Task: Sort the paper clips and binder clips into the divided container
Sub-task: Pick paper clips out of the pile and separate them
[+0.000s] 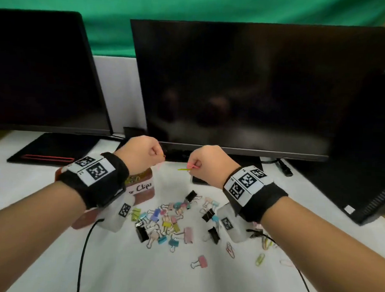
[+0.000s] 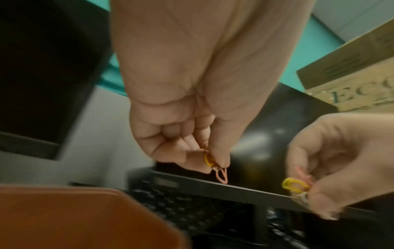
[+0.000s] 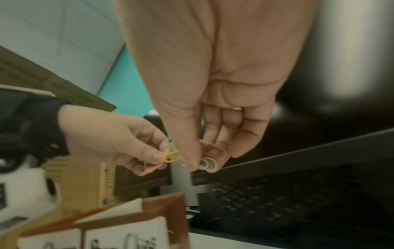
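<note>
Both hands are raised above the table in front of the monitor. My left hand (image 1: 159,156) pinches a yellow and a pink paper clip (image 2: 221,175) between thumb and fingers. My right hand (image 1: 194,165) pinches a small bunch of paper clips (image 3: 215,153), pink, white and yellow, a short gap to the right of the left hand. The brown divided container (image 1: 144,195), with a white label reading "Clips", stands below the left hand and is partly hidden by the left wrist. A pile of coloured and black binder clips (image 1: 168,220) lies on the white table between my forearms.
Loose paper clips (image 1: 230,249) lie on the table at the right, under my right forearm. A large dark monitor (image 1: 245,86) stands just behind the hands, and a second screen (image 1: 42,73) is at the left. Cables run from both wristbands across the table.
</note>
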The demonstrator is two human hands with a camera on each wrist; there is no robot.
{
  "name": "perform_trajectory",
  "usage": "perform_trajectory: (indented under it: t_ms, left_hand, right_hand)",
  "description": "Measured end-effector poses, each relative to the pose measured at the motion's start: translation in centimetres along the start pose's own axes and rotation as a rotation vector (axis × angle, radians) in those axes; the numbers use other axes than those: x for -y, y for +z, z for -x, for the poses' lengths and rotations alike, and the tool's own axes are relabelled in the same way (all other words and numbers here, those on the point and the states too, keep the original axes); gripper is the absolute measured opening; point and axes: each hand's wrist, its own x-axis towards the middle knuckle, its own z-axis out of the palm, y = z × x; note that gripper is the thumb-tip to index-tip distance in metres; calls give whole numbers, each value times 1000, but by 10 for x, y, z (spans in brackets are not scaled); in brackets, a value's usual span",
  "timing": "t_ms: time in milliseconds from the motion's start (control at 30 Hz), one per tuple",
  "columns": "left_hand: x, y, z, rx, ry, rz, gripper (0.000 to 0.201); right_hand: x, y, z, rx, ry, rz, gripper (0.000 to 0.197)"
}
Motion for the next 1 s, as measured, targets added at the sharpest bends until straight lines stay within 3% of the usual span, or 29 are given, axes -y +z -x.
perform_trajectory:
  t_ms: [100, 167, 333, 433, 567, 767, 1000]
  left_hand:
    - [55, -21, 5, -84, -145, -49, 9]
    - [75, -18, 8, -72, -190, -70, 10]
    - [88, -8, 10, -6, -241, -101, 22]
    - [83, -10, 10, -12, -202, -113, 29]
    - [43, -1, 18, 22, -43, 45, 26]
    - [-53, 68, 23, 251, 203, 173, 29]
    - [-116, 152, 7, 413, 370, -64, 41]
  right_hand:
    - [49, 20, -39, 16, -5, -75, 15]
    - [68, 38, -61, 11, 22, -101, 13]
    - [87, 72, -88, 62, 98, -95, 30]
    - [79, 64, -72, 34, 23, -182, 38]
    - [35, 36, -22, -8, 8, -151, 27]
    - [-56, 13, 71, 133, 215, -13, 19]
    - [-104, 19, 146, 390, 290, -20, 24]
